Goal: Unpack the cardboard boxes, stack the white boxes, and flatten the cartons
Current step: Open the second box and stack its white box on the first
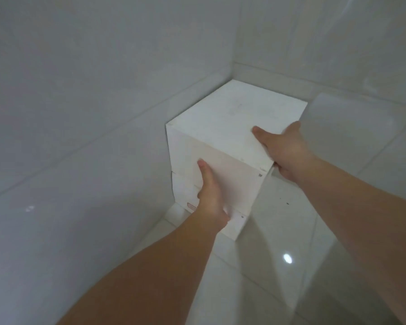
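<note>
We hold the top white box (230, 127) with both hands, and it sits on a stack of white boxes in the corner of the room, at about 1 o'clock from the middle of the view. The left hand (209, 191) lies against the near face with the thumb stretched up along it; its other fingers are hidden, so we cannot tell if they are curled. The right hand (284, 151) has its thumb flat on the top surface and its fingers reach down the right side, so it seems to clasp the edge.

The lower white box (185, 195) shows under the top one, and its near face is not quite in line with the face above. We judge that the main risk is here: if we let go while the top box overhangs or sits turned, the stack may lean and slide on the glossy tiled floor (314, 231). A push toward the wall (80, 90) that is too hard could also shift the lower boxes.

About contents, all white boxes appear closed, so we cannot see what is inside them. No cardboard carton is visible in this view.
</note>
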`<action>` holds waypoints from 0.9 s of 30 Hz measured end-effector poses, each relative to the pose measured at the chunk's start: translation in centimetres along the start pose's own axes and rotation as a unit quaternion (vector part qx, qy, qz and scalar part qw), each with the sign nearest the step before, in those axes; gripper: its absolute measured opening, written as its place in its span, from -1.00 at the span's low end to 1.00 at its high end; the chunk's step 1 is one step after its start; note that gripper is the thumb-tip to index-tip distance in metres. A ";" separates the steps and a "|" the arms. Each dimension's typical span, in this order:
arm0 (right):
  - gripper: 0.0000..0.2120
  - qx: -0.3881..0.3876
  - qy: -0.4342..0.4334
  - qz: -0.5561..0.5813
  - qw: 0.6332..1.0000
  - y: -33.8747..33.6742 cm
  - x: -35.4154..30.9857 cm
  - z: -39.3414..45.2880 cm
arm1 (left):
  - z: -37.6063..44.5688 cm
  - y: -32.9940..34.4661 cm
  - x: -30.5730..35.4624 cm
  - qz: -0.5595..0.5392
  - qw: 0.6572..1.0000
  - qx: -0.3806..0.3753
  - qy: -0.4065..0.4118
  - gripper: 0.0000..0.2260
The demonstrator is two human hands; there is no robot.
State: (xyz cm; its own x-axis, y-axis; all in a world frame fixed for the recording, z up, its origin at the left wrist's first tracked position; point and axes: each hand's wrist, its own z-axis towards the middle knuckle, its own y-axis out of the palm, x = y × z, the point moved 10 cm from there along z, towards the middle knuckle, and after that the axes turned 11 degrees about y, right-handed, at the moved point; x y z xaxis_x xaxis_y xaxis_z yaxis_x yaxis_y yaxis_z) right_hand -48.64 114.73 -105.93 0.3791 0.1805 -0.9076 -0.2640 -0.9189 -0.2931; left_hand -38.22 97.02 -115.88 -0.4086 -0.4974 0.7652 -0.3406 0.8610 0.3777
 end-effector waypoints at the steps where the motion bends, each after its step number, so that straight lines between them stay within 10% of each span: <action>1: 0.32 -0.002 0.003 0.002 1.000 0.4 -0.3 0.3 | 0.1 -0.2 0.2 0.005 1.000 0.003 -0.007 0.32; 11: -0.16 -0.123 0.236 0.206 0.942 4.3 13.9 -8.2 | -0.7 0.1 -0.9 -0.029 0.999 -0.012 -0.022 -0.10; 18: -0.45 -0.144 0.201 0.136 0.959 6.0 14.7 -7.7 | -0.3 0.7 -0.6 -0.117 0.993 -0.031 0.008 -0.27; 27: -0.18 -0.085 0.111 0.169 0.976 0.8 4.3 -0.5 | -0.5 -0.3 -1.5 -0.061 0.997 -0.027 -0.038 -0.10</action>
State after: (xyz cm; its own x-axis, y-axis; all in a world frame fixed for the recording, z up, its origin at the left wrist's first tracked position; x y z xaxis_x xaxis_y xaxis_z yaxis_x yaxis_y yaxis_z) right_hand -46.81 114.61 -109.87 0.4843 -0.2062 -0.8503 -0.2629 -0.9612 0.0834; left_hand -37.04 97.53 -116.87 -0.4314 -0.6038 0.6703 -0.3459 0.7969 0.4952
